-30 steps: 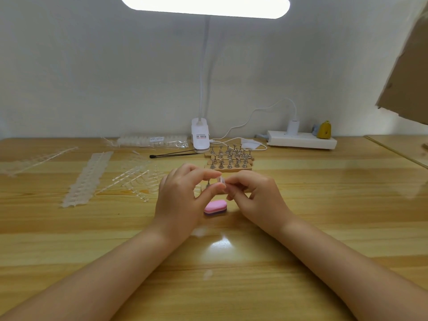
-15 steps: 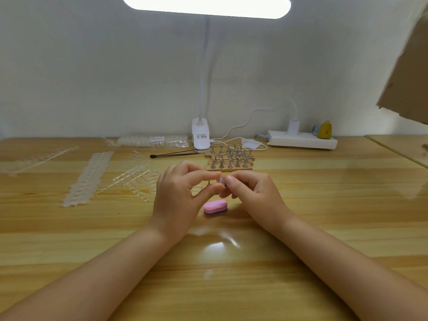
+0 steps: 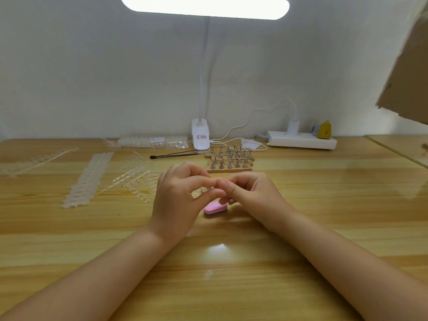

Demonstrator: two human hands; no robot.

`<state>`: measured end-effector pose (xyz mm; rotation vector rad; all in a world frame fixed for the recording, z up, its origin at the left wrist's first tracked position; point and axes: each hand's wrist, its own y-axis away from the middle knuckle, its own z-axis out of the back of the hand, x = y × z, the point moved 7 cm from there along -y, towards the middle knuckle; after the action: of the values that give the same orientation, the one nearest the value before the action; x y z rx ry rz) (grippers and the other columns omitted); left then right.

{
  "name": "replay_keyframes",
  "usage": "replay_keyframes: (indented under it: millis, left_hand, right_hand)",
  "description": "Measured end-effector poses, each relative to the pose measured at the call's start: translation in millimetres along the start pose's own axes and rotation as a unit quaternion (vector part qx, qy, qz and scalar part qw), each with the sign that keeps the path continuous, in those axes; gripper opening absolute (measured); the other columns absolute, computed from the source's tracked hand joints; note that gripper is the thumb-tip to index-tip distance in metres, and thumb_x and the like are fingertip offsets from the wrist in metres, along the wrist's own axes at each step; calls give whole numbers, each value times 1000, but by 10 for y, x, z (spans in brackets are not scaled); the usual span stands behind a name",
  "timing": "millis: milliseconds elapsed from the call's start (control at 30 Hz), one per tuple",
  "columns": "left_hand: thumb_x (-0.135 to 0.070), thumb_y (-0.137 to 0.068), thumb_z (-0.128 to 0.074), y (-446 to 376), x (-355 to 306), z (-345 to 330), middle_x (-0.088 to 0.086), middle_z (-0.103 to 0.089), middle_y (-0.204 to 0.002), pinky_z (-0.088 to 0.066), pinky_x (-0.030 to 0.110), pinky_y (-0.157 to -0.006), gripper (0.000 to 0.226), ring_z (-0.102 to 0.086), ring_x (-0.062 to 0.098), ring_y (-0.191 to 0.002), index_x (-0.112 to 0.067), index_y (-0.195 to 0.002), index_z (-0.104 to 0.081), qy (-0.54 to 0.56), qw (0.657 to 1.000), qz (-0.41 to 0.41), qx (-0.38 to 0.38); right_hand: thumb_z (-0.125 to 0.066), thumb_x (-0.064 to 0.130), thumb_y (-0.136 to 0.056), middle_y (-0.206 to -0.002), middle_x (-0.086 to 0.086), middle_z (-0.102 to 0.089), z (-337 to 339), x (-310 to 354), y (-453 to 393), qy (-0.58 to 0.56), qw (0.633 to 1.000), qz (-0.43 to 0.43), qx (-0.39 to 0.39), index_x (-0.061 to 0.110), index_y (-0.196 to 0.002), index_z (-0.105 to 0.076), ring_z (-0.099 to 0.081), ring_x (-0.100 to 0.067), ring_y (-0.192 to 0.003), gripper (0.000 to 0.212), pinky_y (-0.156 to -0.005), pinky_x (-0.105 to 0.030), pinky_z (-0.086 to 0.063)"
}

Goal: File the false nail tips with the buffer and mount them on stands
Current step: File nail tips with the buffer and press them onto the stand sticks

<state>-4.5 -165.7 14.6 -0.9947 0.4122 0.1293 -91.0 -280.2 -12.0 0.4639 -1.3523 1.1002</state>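
Right, pink buffer (image 3: 215, 208) on table, just below both fingertips (unheld).

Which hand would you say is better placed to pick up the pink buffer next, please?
Probably the right hand: its lower fingertips hover just above the pink buffer on the table, while the left hand sits beside it. Both hands meet at the fingertips, apparently pinching something small.

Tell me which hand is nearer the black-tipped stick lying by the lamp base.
Left. The left hand sits just in front of the black-tipped stick, slightly to its right; the right hand is farther right, in front of the stand rack.
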Motion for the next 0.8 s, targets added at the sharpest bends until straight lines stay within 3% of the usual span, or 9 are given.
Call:
replay_keyframes:
  millis: [233, 333, 400, 467, 533, 700, 800]
  left_hand:
    - [-33, -73, -73, -7, -4, -4, -4, -60, -86, -45, 53, -76, 22, -59, 20, -84, -16, -84, -77, 21, 1000, 16, -4]
    - [-35, -75, -71, -16, 8, 14, -5, -59, -88, -46, 54, -77, 24, -59, 19, -86, -15, -88, -75, 35, 999, 25, -14]
    - [-41, -77, -67, -22, 30, 27, -4, -60, -89, -47, 55, -77, 31, -59, 20, -88, -14, -89, -75, 41, 999, 32, -16]
    - [-44, -77, -66, -25, 44, 25, -3, -60, -89, -47, 54, -77, 34, -60, 20, -88, -14, -90, -75, 41, 998, 35, -13]
    - [-44, -75, -73, -19, 39, 4, -2, -61, -92, -47, 54, -79, 35, -60, 20, -90, -15, -94, -75, 37, 999, 33, -3]
    - [-57, -84, -49, 0, 78, -21, -10, -57, -112, -46, 49, -88, 57, -58, 11, -92, -22, -128, -57, 30, 997, 73, 18]
    - [-59, -89, -34, 15, 181, -4, -15, -52, -113, -44, 48, -92, 57, -54, 0, -94, -24, -130, -51, 35, 992, 121, 6]
  right_hand:
    - [-63, 37, -86, -79, -7, -74, -7, 12, -1, -20, 1000, -8, -4, 10, -90, -73, -71, -17, -76, 29, -67, -22, -53]
    - [-56, 21, -95, -84, -9, -74, 10, 20, -14, -33, 999, -6, 9, 10, -93, -74, -71, -21, -82, 21, -71, -27, -55]
    - [-53, 9, -87, -86, -7, -75, 24, 54, -11, -3, 1000, 8, 12, 15, -94, -75, -72, -18, -84, 24, -71, -23, -53]
    - [-60, 2, -85, -85, -3, -75, 40, 75, -2, 42, 999, 24, 6, 13, -97, -75, -72, -15, -83, 21, -71, -19, -53]
    - [-70, 9, -85, -81, -3, -75, 43, 94, 8, 91, 995, 44, -1, 8, -96, -74, -72, -14, -78, 11, -71, -25, -56]
    - [-70, 18, -87, -71, -4, -72, 262, 110, -8, 131, 984, 50, -107, 11, -83, -71, -70, -16, -69, 8, -72, -41, -58]
    - [-69, 21, -88, -75, -2, -72, 564, 38, -13, 153, 972, 17, -179, 13, -86, -70, -70, -12, -71, 8, -75, -40, -59]
